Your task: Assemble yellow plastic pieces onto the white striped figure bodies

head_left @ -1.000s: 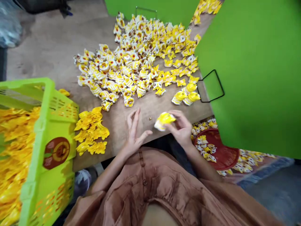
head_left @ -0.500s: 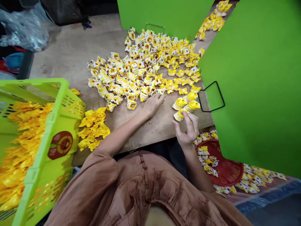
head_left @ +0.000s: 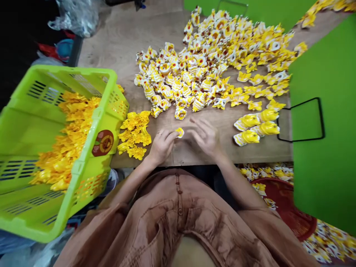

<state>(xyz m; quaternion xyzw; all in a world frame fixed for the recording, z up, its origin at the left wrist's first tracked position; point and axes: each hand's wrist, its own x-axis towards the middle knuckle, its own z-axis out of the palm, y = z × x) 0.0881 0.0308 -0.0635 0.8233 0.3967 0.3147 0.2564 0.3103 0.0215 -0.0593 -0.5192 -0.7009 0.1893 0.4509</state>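
My left hand [head_left: 162, 144] is closed on a small yellow and white piece [head_left: 180, 132], pinched at the fingertips near the table's front edge. Just right of that piece, my right hand [head_left: 204, 137] is raised with its fingers apart, slightly blurred, and nothing shows in it. Beyond both hands spreads a heap of yellow and white pieces [head_left: 191, 78] with red spots. Several larger yellow and white figures [head_left: 257, 126] lie together to the right. A small pile of plain yellow pieces [head_left: 135, 133] lies left of my left hand.
A lime green crate [head_left: 66, 181] holding yellow pieces stands at the left. Green boards [head_left: 330, 122] with a black wire handle [head_left: 322, 118] stand at the right. A red basket [head_left: 297, 211] sits lower right, and clear plastic [head_left: 79, 16] lies upper left.
The view has shifted left. My left hand has come back from the heap with a small piece in it. My right hand has left the larger figures and moved beside my left hand.
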